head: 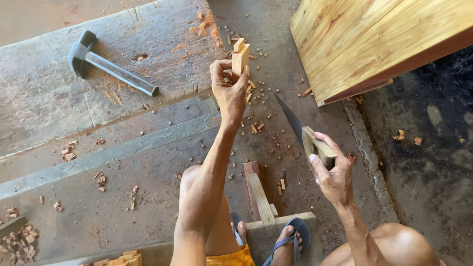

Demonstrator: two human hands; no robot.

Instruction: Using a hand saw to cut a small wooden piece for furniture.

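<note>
My left hand [227,84] grips a small pale wooden block [240,55], holding it upright on the concrete floor. My right hand [331,173] is closed around the wooden handle of a big knife [300,130], whose dark blade points up and to the left toward the block but stays apart from it. Small wood chips [256,127] lie scattered on the floor between the two hands.
A claw hammer [106,66] lies on a concrete slab at upper left. A varnished wooden panel [374,39] stands at upper right. Below, my feet in blue sandals [290,236] rest by a low wooden stool frame [261,197]. More chips [19,241] pile at lower left.
</note>
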